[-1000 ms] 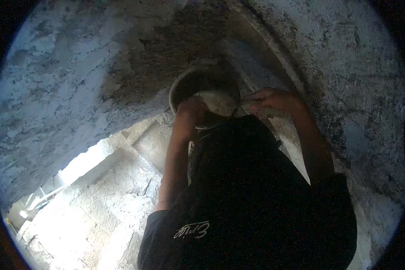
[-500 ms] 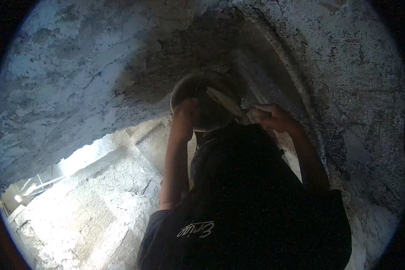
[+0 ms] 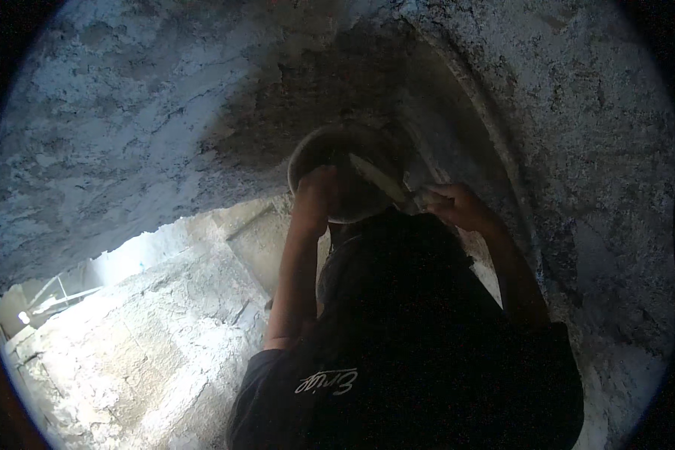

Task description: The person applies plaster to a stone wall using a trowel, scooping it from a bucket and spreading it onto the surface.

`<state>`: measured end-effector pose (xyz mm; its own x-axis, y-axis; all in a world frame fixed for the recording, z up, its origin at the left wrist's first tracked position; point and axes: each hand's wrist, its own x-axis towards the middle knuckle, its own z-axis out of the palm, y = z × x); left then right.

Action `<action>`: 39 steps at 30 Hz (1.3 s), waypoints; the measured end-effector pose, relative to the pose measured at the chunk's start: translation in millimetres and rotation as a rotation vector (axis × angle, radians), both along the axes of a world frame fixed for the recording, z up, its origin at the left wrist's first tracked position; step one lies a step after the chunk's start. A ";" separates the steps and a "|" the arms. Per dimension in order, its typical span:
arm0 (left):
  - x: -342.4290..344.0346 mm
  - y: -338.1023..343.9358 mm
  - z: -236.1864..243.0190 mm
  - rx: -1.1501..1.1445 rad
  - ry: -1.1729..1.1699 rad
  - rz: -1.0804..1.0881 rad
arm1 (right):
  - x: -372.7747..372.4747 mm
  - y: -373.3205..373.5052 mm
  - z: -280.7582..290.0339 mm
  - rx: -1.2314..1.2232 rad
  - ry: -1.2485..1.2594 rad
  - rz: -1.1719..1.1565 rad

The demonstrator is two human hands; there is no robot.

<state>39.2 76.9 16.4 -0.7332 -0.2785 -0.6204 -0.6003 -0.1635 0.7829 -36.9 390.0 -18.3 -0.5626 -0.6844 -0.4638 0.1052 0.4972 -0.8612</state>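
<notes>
While my left hand (image 3: 318, 187) clamps left rim of bowl (image 3: 346, 213), upper centre of frame, right hand (image 3: 463, 208), apart, grips apparent trowel (image 3: 380, 179) angled across bowl.

Rough grey wall (image 3: 112, 142) fills upper L, w/ darker brownish patch (image 3: 300, 101) nr top ctr, shadow or stain unclear. Curved raised ridge (image 3: 489, 124) runs down R of ctr; pitted grey wall (image 3: 615, 142) beyond. Lower L: pale, cracked, brightly lit surface (image 3: 142, 345), blown-out glare (image 3: 146, 251) above, thin pale rods (image 3: 71, 297) nr L edge.
</notes>
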 end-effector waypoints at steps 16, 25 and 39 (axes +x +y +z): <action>9.4 0.5 2.3 -0.389 0.172 -0.271 | 8.2 -14.5 41.8 0.037 0.044 -0.023; 6.9 7.9 8.9 -0.125 0.191 -0.019 | 16.3 -9.6 37.7 0.023 0.129 -0.017; 1.6 3.3 14.2 -0.413 0.229 -0.231 | 25.3 -11.8 28.8 -0.021 0.147 -0.077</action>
